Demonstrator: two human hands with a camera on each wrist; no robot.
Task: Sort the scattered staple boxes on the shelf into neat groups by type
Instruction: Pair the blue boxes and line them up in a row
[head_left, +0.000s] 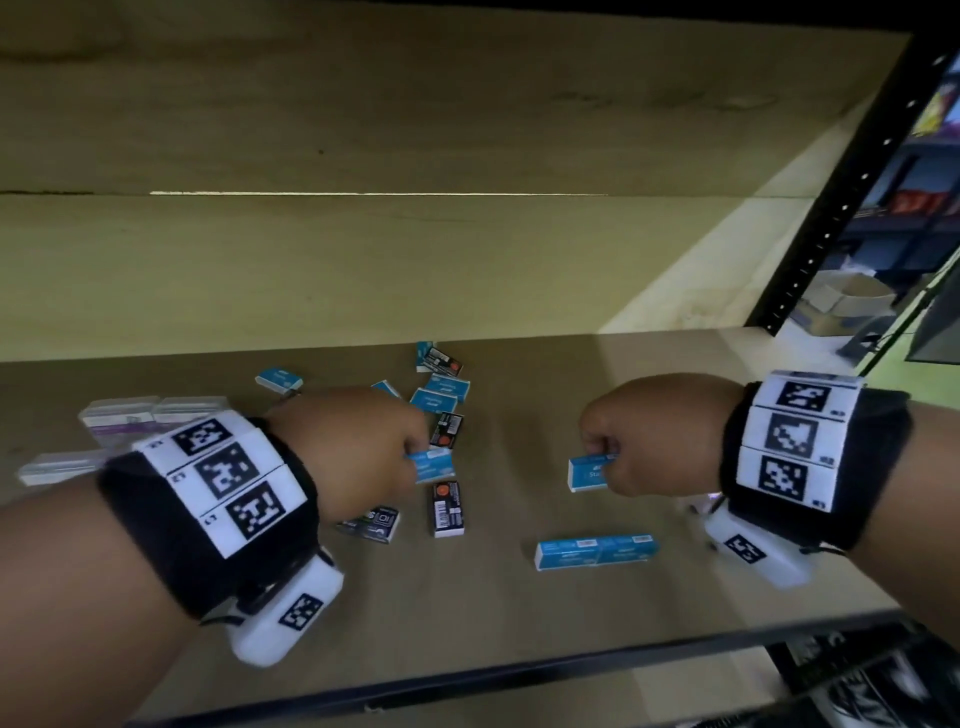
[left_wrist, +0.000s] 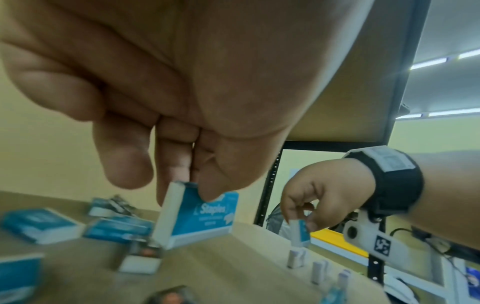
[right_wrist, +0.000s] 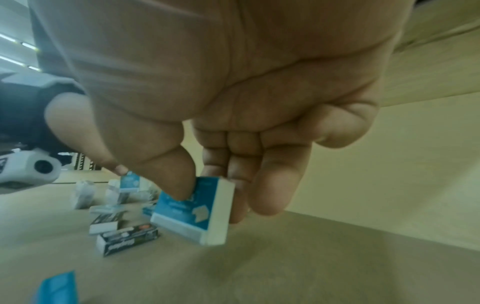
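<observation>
My left hand pinches a blue staple box between thumb and fingers, just above the scattered pile; the left wrist view shows the same blue staple box hanging tilted, printed "Staples". To the right, my right hand pinches a second blue box off the shelf; that second blue box hangs tilted under my thumb. A row of blue boxes lies end to end near the front right. Black boxes and loose blue boxes lie mixed in the middle.
Pale white boxes sit grouped at the left of the wooden shelf. The shelf's dark front edge runs below my wrists. A black perforated upright stands at the right. Another shelf board hangs overhead.
</observation>
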